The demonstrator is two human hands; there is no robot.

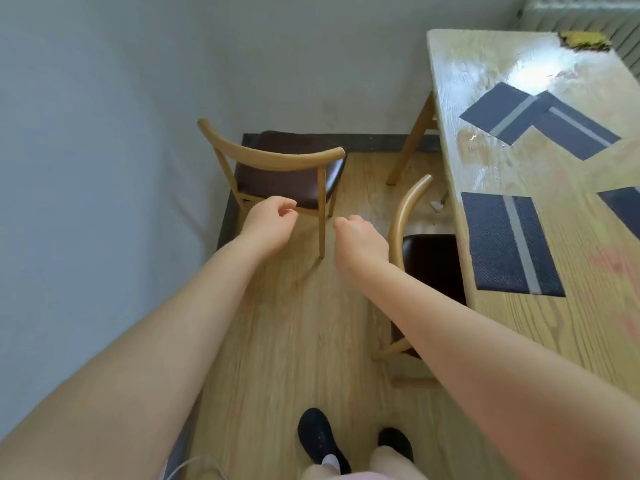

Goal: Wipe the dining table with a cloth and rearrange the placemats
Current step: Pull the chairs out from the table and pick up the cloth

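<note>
A pale wood-plank floor (304,323) fills the lower view, met by a plain grey wall (104,133) on the left; nearest the viewer, two feet in black shoes (320,438) stand on the planks; both bare forearms reach forward over the floor; the left hand (268,220) has its fingers loosely curled with thumb and forefinger near each other, holding nothing visible; the right hand (360,239) is curled into a loose fist, also empty as far as can be seen.

Just beyond the left fingers stands a wooden chair (277,168) with a dark seat, against the wall; to the right of the right fingers a second chair (415,237) is tucked at the dining table (588,323); well right of both hands a dark striped placemat (509,244) lies on the tabletop; farther off, two overlapping placemats (540,119) lie askew, and another (623,209) is cut by the frame edge; the tabletop around them gleams, seemingly wet; at the far end lies something yellow (585,39), possibly the cloth, too blurred to be sure.

Judging by this, wiping looks done or paused and the mats remain untidy; the next move likely calls for turning right to the table and straightening the mats.
</note>
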